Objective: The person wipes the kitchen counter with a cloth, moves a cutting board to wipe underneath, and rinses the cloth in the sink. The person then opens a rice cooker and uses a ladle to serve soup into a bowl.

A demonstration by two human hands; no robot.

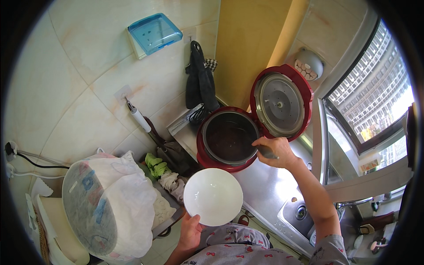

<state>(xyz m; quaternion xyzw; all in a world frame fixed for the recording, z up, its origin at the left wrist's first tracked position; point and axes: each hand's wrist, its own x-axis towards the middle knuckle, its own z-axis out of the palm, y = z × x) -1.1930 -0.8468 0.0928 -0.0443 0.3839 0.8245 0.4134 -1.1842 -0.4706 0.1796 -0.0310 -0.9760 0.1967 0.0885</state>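
Observation:
My left hand (pixel 192 229) grips the rim of a white bowl (pixel 213 196) at its lower left; no food shows in the bowl. It is held just in front of a red electric pressure cooker (pixel 228 168). The cooker's lid (pixel 281 102) stands raised on the far right side. Dark liquid (pixel 230 140) lies in the inner pot. At the pot's right rim, my right hand (pixel 276 151) is closed around the dark handle of a utensil (pixel 267 152); its other end is hidden, so its kind cannot be told.
A steel counter (pixel 261 185) runs to a sink (pixel 299 213) at the right, near a window (pixel 371 82). Dark oven mitts (pixel 201 82) hang behind the cooker. A cloth-covered rounded object (pixel 109 205) stands at left, beside green cloth (pixel 157 165). A blue-covered socket (pixel 155 33) is on the wall.

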